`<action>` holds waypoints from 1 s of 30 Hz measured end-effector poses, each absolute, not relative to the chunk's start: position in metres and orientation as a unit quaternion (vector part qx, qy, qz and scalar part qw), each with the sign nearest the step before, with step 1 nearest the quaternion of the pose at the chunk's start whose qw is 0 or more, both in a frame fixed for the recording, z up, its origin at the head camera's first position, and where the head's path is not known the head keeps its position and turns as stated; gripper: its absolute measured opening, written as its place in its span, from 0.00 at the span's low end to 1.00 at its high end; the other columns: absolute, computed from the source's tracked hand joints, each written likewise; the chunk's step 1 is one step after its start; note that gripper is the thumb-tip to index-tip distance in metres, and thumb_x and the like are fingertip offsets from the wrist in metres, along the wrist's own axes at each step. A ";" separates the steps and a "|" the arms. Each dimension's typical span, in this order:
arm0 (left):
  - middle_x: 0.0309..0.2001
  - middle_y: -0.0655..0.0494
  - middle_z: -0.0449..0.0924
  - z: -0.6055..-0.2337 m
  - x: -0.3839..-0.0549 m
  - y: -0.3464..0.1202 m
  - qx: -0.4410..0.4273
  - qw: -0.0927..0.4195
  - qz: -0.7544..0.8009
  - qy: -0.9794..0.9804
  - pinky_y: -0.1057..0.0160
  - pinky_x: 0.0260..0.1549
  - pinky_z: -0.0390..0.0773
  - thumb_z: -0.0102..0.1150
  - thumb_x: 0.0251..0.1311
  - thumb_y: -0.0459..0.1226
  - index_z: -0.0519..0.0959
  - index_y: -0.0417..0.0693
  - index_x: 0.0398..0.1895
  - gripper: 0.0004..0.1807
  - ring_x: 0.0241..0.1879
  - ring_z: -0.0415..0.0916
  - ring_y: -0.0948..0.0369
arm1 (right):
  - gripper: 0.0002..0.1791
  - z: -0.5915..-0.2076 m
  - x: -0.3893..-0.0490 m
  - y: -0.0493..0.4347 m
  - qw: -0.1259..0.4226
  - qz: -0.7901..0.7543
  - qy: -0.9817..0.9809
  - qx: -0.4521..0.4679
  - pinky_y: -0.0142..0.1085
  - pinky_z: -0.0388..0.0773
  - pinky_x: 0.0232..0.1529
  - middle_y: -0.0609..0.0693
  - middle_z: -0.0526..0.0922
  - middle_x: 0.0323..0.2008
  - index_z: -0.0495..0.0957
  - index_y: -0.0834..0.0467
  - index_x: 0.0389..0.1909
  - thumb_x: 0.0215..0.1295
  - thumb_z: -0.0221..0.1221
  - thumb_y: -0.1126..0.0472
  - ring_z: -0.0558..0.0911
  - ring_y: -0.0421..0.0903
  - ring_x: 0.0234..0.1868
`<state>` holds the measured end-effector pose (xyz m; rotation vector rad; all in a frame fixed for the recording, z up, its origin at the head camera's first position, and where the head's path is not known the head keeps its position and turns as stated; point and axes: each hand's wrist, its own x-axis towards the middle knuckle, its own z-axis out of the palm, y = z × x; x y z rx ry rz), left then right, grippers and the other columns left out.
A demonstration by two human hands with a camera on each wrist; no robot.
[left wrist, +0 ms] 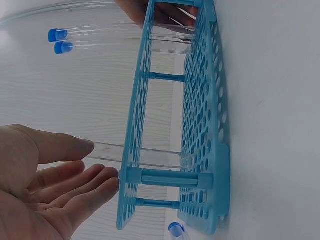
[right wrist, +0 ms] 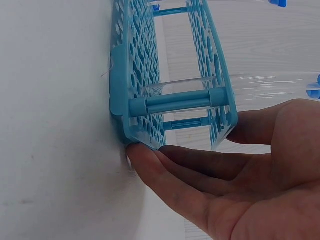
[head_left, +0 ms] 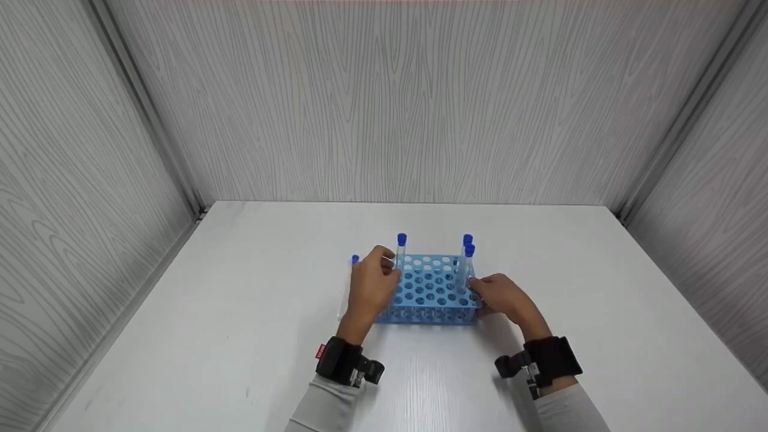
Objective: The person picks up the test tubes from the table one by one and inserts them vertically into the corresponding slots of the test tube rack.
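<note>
A light-blue test tube rack (head_left: 429, 300) stands on the table with two perforated levels. My left hand (head_left: 372, 288) is at its left end, fingers loosely bent and thumb tip against an upright clear test tube (left wrist: 112, 151) with a blue cap (head_left: 401, 240). That tube's lower end is down inside the rack. My right hand (head_left: 501, 295) grips the right end of the rack, thumb (right wrist: 252, 126) at the upper level and fingers (right wrist: 175, 182) under the base. Two more blue-capped tubes (head_left: 467, 264) stand upright near the right end.
Left of the rack, partly hidden by my left hand, is another blue-capped tube (head_left: 355, 259). The white table (head_left: 252, 270) is bounded by grey wood-grain panels (head_left: 390, 108) at the back and sides. Both wrists wear black camera straps (head_left: 339, 361).
</note>
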<state>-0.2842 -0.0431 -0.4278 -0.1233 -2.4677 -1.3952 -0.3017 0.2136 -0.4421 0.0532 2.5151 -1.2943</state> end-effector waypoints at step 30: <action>0.40 0.46 0.89 -0.417 -0.291 -0.098 0.036 0.213 -0.482 -0.849 0.48 0.47 0.83 0.63 0.62 0.33 0.83 0.42 0.48 0.11 0.43 0.86 0.50 | 0.30 -0.440 -0.299 0.214 0.154 -0.441 0.884 0.021 0.47 0.84 0.52 0.52 0.75 0.32 0.73 0.76 0.61 0.78 0.49 0.51 0.88 0.51 0.40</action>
